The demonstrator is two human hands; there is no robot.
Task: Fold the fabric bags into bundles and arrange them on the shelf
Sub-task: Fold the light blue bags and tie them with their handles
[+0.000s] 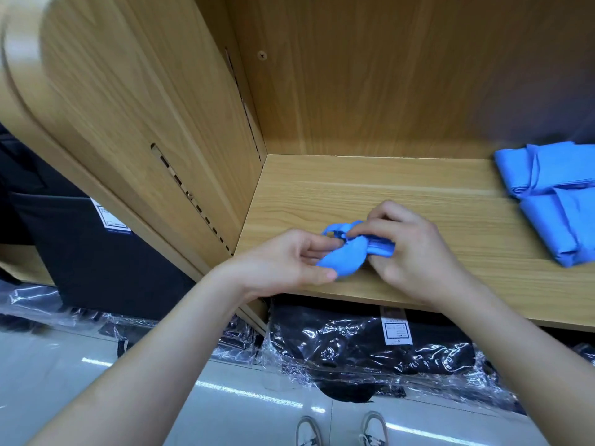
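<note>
Evidently mid-bundling, both the left hand [289, 259] and right hand [409, 249] have fingers curled round a blue fabric bag [346, 257] at the wooden shelf's [354, 188] front edge, probably needing its handle loops secured next, then placing near the unfolded blue bags [553, 194].

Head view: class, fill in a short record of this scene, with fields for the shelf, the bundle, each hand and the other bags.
Shelf: wooden
Bundle: blue, over the shelf's front
Left hand: holds the bundle's rounded end
Right hand: pinches its other end
Other bags: blue, folded, on the shelf's right
</note>
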